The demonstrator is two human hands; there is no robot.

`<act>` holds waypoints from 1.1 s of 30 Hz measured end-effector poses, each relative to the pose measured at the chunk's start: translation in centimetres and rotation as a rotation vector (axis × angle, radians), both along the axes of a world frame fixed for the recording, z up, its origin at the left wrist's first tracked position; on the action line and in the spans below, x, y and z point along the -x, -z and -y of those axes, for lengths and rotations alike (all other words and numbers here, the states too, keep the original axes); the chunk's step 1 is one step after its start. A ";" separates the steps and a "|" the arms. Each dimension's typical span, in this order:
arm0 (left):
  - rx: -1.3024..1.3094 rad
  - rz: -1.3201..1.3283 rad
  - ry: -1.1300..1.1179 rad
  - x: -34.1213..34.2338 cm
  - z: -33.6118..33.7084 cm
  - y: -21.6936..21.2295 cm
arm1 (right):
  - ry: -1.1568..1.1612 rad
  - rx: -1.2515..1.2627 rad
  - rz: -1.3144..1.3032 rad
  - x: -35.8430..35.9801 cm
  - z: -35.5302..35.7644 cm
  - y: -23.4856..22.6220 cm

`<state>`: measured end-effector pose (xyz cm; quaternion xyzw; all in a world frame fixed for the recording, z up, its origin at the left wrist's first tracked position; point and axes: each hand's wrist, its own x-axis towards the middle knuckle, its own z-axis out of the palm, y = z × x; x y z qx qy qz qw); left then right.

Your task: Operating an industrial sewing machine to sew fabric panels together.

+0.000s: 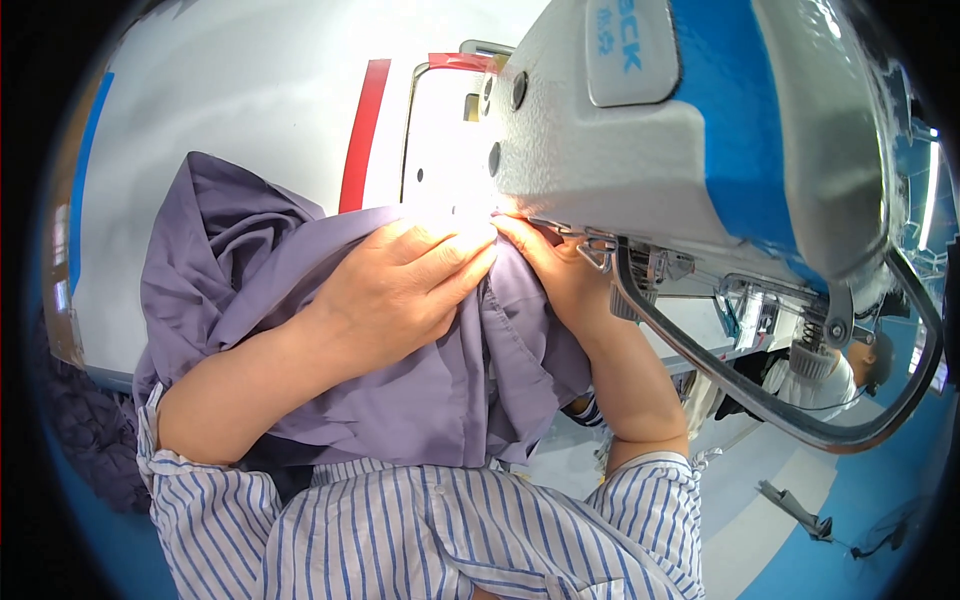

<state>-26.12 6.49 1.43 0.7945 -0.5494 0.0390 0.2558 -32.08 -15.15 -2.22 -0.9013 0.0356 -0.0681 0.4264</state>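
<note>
Light purple fabric [410,385] with a stitched seam lies bunched over the table edge and hangs down before my body. My left hand [395,275] presses and grips its upper edge, fingers together, close under the bright lamp glare. My right hand [565,270] pinches the same edge from the other side, partly hidden behind the sewing machine head. Both sets of fingertips nearly meet beside the needle area, where glare hides the detail. The white and blue sewing machine [610,140] stands above and to the right of my hands.
A white tabletop [270,100] spreads left and back, with a red tape strip [365,135] and blue edge tape [90,180]. A curved metal lever [740,395] juts out at the right. Dark purple cloth [90,430] is heaped at the lower left. Another person [830,380] sits far right.
</note>
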 end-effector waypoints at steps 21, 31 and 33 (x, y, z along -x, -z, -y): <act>0.420 -0.304 -0.117 2.3 1.0 3.3 | 0.026 0.148 -0.026 -0.2 -1.7 -3.8; 0.485 -0.293 -0.120 2.3 1.3 3.7 | -0.063 0.240 0.009 -0.5 -1.9 -3.9; 0.469 -0.304 -0.114 2.2 1.1 3.4 | -0.079 0.353 0.014 -0.2 -1.6 -3.4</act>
